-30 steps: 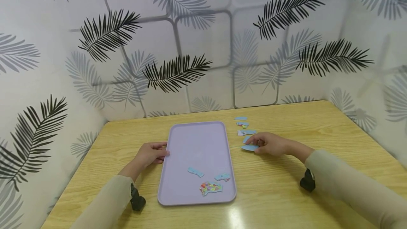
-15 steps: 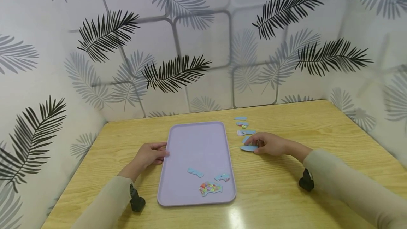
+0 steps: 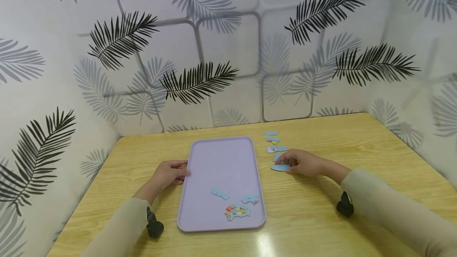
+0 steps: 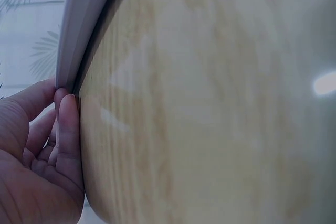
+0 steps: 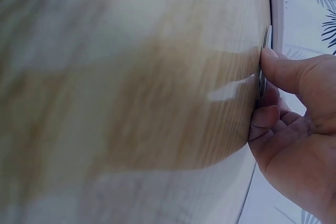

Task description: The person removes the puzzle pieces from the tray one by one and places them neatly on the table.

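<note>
My left hand (image 3: pixel 168 176) grips the left rim of the lilac tray (image 3: pixel 219 162), thumb on top and fingers at its side; the left wrist view shows the fingertips against the tray's edge (image 4: pixel 86 30). On the wood to the right of the tray, my right hand (image 3: pixel 306 163) holds the right end of a pointed blue piece (image 3: pixel 279 167) between thumb and fingers. In the right wrist view the thumb of that hand (image 5: pixel 304 103) lies against a thin flat piece (image 5: pixel 268 38). Another small blue piece (image 3: pixel 276 156) is partly covered by the fingers.
Above the right hand, a column of flat pieces lies on the table: a blue and white one (image 3: pixel 277 149), a patterned one (image 3: pixel 273 140) and a blue one (image 3: pixel 270 133). Inside the tray are a multicoloured piece (image 3: pixel 236 211) and two blue ones (image 3: pixel 219 193). A patterned wall stands behind.
</note>
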Tool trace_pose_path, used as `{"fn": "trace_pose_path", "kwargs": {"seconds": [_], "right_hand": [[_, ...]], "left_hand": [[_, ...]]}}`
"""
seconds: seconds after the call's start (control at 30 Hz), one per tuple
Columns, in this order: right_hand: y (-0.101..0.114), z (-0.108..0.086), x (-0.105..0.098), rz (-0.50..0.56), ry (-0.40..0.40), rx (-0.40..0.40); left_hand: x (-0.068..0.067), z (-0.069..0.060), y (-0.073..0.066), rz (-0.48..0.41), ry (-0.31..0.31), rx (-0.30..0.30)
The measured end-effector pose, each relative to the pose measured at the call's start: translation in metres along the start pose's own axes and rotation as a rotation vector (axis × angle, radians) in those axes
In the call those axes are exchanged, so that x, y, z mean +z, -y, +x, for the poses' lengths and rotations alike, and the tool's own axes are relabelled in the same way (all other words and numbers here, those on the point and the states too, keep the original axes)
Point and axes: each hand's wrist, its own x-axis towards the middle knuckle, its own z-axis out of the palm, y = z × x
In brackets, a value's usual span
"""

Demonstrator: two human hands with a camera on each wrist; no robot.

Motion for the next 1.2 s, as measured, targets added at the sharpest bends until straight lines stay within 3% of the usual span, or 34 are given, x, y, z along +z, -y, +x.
{"fn": "trace_pose_path", "kwargs": {"seconds": [1.2], "right_hand": [[0.0014, 0.0003, -0.0003, 0.015, 0.0, 0.035]], "left_hand": [[0.0002, 0.0019, 0.0005, -0.028, 0.003, -0.019]]}}
